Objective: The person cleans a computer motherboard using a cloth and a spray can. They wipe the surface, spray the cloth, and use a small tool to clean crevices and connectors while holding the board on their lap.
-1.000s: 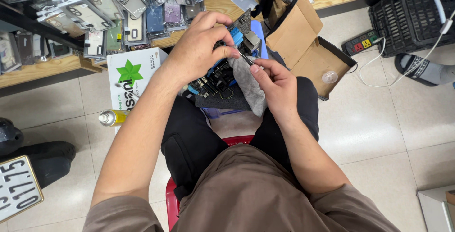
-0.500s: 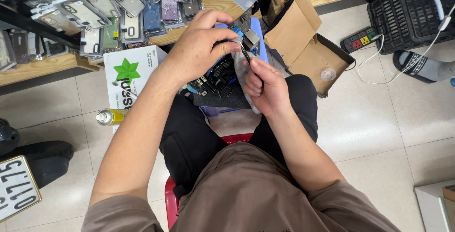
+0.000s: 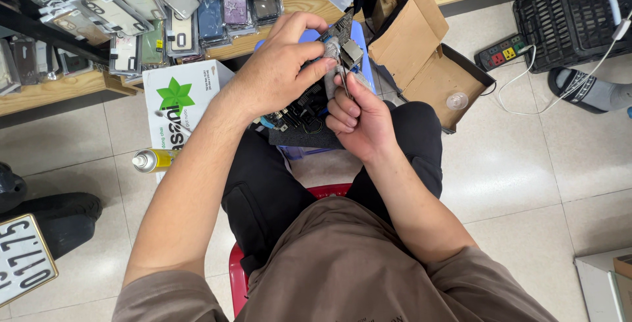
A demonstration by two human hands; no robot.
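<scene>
Raised slightly since the earlier frame, the dark green circuit board (image 3: 342,32) is gripped over the lap by the closed left hand (image 3: 280,72), while thin metal tweezers (image 3: 344,82) are pinched in the closed right hand (image 3: 359,118).

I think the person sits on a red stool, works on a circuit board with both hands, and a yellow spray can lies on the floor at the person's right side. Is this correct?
Not quite. The yellow spray can lies at the person's left side, beside the white box, as the head view shows. The rest holds: the red stool, and the left hand and right hand on the circuit board.
</scene>
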